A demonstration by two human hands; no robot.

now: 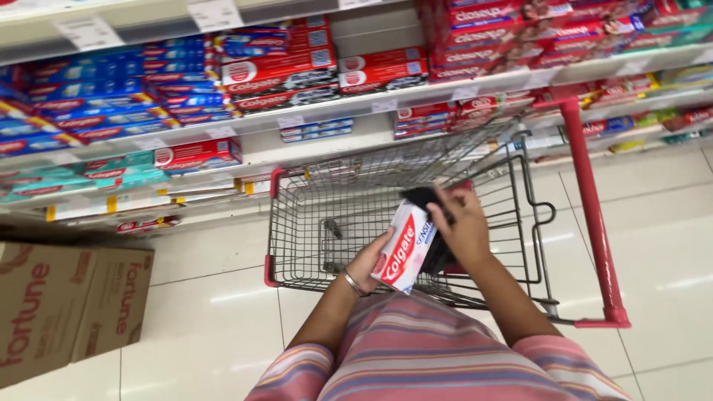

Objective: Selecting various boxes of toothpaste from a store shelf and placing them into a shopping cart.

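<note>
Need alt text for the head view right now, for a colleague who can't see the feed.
Seen from above, a person holds a red-and-white toothpaste box over a wire shopping cart, the left hand under the box and the right hand on top, also gripping a dark wallet-like item. Shelves of boxed toothpaste run behind; cardboard cartons sit on the tiled floor at left.

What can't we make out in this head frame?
- Dark item in right hand: mostly hidden behind toothpaste box; kind unclear.
- Left hand: fingers hidden under the box.
- Cart contents: blurred through the mesh.
- Cardboard box: cut off at left edge.
</note>
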